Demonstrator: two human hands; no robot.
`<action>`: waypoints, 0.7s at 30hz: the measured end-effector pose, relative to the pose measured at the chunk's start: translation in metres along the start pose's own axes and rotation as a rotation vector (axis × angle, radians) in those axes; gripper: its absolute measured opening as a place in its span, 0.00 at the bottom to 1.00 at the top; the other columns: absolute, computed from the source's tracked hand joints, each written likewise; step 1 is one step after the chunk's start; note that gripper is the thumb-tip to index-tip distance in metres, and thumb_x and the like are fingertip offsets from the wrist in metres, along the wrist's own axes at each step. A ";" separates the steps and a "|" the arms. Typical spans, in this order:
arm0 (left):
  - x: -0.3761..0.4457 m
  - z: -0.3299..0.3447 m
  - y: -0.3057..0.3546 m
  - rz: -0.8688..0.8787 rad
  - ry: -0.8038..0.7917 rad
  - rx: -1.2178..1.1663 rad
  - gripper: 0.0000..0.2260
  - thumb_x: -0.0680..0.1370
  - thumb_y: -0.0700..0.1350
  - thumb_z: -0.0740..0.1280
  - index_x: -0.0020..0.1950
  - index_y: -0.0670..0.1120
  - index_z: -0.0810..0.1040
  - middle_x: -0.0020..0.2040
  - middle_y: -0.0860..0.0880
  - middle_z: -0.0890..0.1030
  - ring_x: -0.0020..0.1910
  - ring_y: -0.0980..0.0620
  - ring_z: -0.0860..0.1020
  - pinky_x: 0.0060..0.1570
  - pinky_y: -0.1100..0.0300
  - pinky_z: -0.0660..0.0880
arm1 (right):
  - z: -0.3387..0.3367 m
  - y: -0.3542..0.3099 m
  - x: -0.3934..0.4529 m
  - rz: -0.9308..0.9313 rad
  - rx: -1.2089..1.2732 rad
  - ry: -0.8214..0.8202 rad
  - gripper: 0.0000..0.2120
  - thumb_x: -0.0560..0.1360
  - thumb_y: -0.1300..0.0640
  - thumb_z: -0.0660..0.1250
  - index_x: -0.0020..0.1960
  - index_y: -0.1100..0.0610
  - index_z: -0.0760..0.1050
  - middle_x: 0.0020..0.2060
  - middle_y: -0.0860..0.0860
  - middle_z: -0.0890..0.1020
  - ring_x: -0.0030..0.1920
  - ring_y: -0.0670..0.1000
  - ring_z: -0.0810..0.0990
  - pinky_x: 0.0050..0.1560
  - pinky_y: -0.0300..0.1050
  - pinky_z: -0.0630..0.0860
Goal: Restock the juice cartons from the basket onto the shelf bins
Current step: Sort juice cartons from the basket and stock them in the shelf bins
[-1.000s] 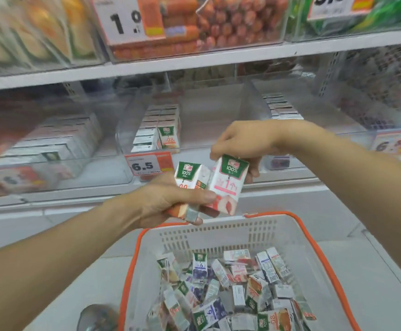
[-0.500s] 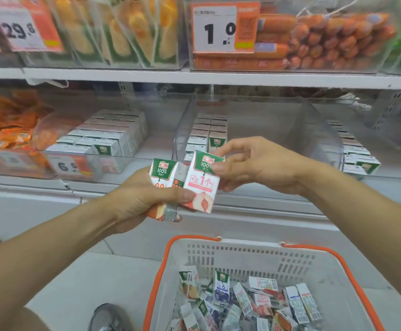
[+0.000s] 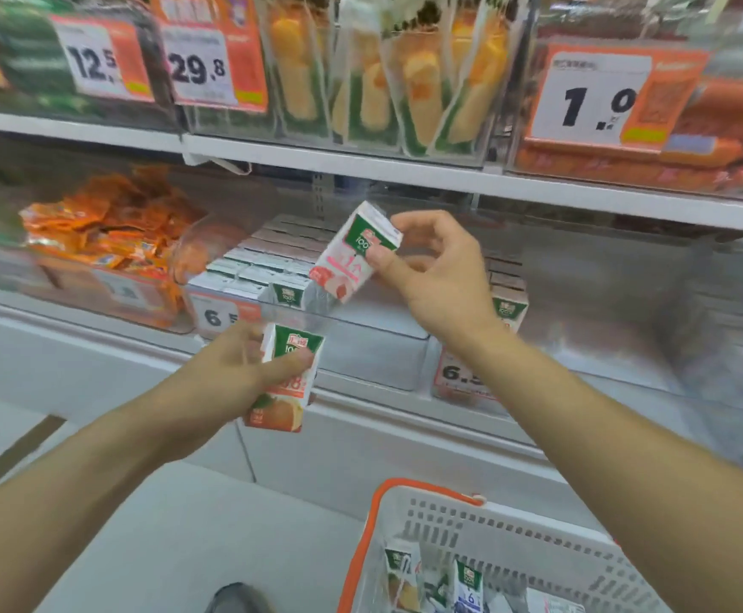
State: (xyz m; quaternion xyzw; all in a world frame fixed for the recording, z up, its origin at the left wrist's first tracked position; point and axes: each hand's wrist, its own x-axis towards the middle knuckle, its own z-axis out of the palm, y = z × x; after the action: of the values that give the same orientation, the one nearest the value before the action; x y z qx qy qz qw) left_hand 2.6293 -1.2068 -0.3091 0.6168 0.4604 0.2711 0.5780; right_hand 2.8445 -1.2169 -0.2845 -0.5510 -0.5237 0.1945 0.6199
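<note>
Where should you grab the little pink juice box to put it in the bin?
Hold the small pink-and-white juice carton near its green top, from the right, as the right hand pinches it. It tilts bottom-first toward the clear shelf bin.

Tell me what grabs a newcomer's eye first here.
The two hands mid-frame: the right hand pinches a tilted pink carton over the shelf bin, and the left hand grips an orange carton just below. Above, big price tags hang on the upper shelf; the basket sits bottom right.
</note>
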 end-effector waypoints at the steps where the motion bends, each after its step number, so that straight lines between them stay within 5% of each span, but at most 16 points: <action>1: -0.001 -0.005 -0.003 -0.016 0.012 -0.005 0.21 0.72 0.49 0.73 0.61 0.43 0.73 0.53 0.36 0.83 0.48 0.36 0.84 0.50 0.37 0.80 | 0.014 0.005 0.008 -0.019 -0.045 -0.023 0.15 0.72 0.59 0.76 0.55 0.54 0.76 0.47 0.47 0.81 0.42 0.42 0.81 0.48 0.46 0.81; 7: 0.002 -0.021 -0.011 -0.041 0.036 -0.090 0.17 0.75 0.45 0.71 0.61 0.42 0.73 0.50 0.37 0.84 0.46 0.38 0.85 0.46 0.44 0.82 | 0.071 0.036 0.035 -0.033 -0.233 -0.128 0.10 0.74 0.50 0.72 0.51 0.48 0.73 0.43 0.47 0.80 0.43 0.54 0.83 0.44 0.58 0.81; 14: 0.009 -0.018 -0.008 -0.022 0.031 -0.108 0.11 0.77 0.44 0.71 0.56 0.42 0.76 0.52 0.35 0.83 0.48 0.37 0.84 0.46 0.41 0.82 | 0.083 0.036 0.042 -0.108 -0.393 -0.209 0.11 0.72 0.53 0.76 0.50 0.54 0.77 0.38 0.45 0.79 0.40 0.45 0.78 0.43 0.43 0.77; 21: 0.017 -0.017 -0.013 -0.049 0.040 -0.150 0.17 0.76 0.47 0.72 0.61 0.42 0.74 0.55 0.37 0.83 0.48 0.36 0.84 0.52 0.36 0.79 | 0.098 0.042 0.035 -0.031 -0.579 -0.411 0.10 0.76 0.50 0.71 0.49 0.58 0.82 0.43 0.53 0.85 0.46 0.52 0.81 0.48 0.47 0.76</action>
State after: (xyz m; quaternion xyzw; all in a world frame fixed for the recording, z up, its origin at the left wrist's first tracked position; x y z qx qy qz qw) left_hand 2.6184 -1.1845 -0.3219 0.5547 0.4650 0.3030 0.6198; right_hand 2.7875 -1.1281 -0.3218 -0.6452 -0.6791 0.1355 0.3227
